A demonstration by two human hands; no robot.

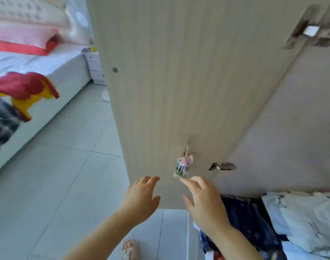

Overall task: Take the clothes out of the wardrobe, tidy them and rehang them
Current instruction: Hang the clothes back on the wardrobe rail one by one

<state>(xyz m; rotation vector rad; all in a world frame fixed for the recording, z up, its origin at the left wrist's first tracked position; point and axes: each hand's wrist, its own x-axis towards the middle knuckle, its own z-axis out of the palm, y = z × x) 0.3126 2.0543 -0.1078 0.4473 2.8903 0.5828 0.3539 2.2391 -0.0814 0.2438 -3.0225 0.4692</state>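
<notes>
An open light-wood wardrobe door (179,81) fills the middle of the head view, with a small pink trinket (184,163) hanging on its inner face. My left hand (141,199) is held up in front of the door's lower edge, fingers relaxed, holding nothing. My right hand (203,201) reaches toward the trinket, its fingertips just below it; I cannot tell whether they touch. Inside the wardrobe at the lower right lie a dark blue patterned garment (246,226) and pale blue folded clothes (303,216). A red and yellow garment (27,91) and a dark grey one (2,121) lie on the bed.
A white bed (53,76) with a pink pillow stands at the left, a small white drawer unit (94,64) behind it. Grey floor tiles (66,175) lie between bed and door. Metal hinges (310,29) sit on the door's right side. A foot in a slipper (129,249) shows below.
</notes>
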